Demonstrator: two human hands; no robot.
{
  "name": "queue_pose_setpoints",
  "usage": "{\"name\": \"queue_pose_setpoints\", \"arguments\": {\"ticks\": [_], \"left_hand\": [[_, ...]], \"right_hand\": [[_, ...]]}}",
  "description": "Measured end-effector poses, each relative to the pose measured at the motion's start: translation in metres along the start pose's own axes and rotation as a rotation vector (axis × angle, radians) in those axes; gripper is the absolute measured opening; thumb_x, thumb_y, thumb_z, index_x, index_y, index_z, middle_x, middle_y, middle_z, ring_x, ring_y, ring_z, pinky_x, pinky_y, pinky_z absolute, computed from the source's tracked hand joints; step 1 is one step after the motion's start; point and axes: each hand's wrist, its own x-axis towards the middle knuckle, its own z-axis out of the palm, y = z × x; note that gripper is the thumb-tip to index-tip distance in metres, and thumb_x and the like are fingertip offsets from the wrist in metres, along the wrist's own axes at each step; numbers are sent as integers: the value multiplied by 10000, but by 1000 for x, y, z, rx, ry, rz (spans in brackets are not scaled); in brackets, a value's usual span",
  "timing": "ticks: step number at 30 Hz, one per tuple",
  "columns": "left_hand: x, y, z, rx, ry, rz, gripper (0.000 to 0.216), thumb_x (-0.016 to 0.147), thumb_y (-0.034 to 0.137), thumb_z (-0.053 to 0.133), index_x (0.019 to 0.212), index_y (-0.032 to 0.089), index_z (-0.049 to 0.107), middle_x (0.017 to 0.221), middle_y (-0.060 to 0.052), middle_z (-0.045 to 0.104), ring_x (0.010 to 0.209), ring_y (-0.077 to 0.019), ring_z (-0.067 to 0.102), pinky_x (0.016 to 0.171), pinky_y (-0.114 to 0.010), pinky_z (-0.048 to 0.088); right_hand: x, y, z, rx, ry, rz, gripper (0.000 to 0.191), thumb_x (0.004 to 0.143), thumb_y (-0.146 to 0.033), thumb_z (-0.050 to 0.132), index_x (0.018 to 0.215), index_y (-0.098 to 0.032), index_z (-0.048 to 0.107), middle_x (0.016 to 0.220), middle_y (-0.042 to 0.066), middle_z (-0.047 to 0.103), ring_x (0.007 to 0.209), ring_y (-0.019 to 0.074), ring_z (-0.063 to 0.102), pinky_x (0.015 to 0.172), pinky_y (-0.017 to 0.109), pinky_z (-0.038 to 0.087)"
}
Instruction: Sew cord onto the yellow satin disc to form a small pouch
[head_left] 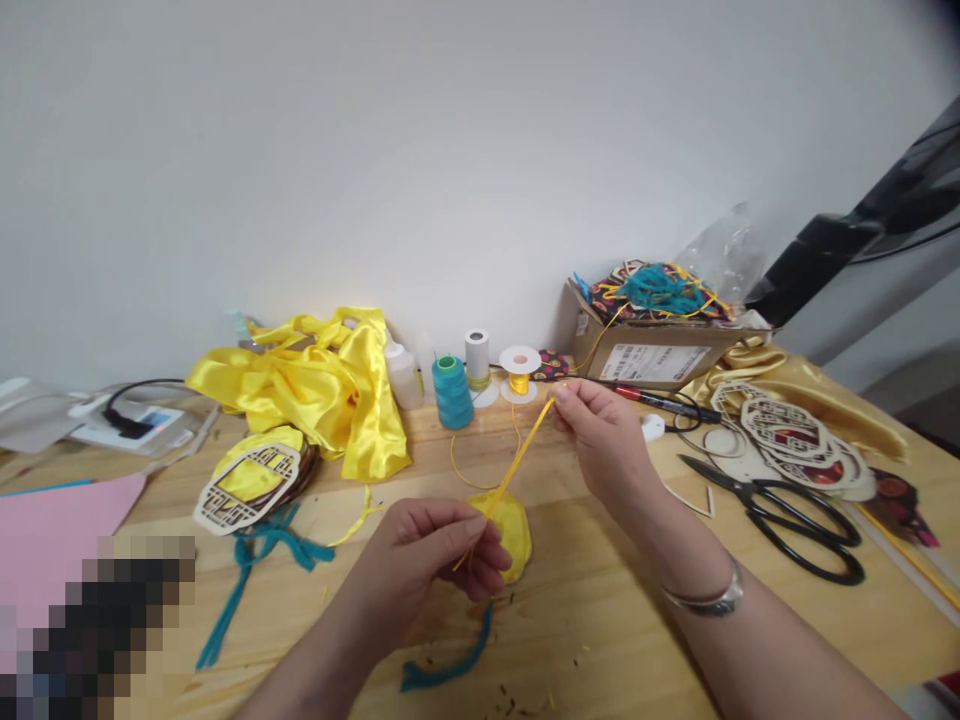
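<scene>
A yellow cord (521,452) runs taut and slanting between my two hands. My left hand (439,545) pinches its lower end, with a short tail poking out below the fingers. My right hand (600,425) grips the upper end between thumb and forefinger. Beneath my left hand lies a round yellow fabric piece (516,535), partly hidden by the fingers. A teal tassel (450,668) rests on the table just below it. Behind the hands stands a white spool of yellow cord (519,375), with a strand trailing down from it.
A teal thread cone (452,392), a white bottle (405,375) and yellow satin (322,390) line the wall. Black scissors (787,515) and wooden cut-outs (787,430) lie at right, below a cardboard box (645,350). More cut-outs (247,490) and teal tassels (277,545) are at left.
</scene>
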Motion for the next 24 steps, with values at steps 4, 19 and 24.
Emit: {"name": "queue_pose_setpoints", "arguments": {"ticks": [4,19,24], "left_hand": [[1,3,-4,66,57,68,171,721,266,647,708,122,740,706,-113,733,644,-204,663,599,-288,503],[-3,-4,3,25,59,194,144,733,261,667,829,164,716,638,-26,647,416,-30,334,394,-185,205],[-1,0,1,7,142,192,123,733,252,658,695,142,695,610,-26,645,416,-21,336,380,-165,200]], "right_hand": [[-15,-31,-3,137,-221,-40,256,715,-409,632,619,-189,541,605,-11,472,595,122,424,583,262,362],[-34,-31,20,-585,-545,-235,135,757,-188,639,625,-171,622,714,-16,538,726,116,513,677,243,391],[-37,-26,8,-1040,-531,-286,160,850,-203,508,774,-179,647,778,32,598,785,163,530,687,280,392]]}}
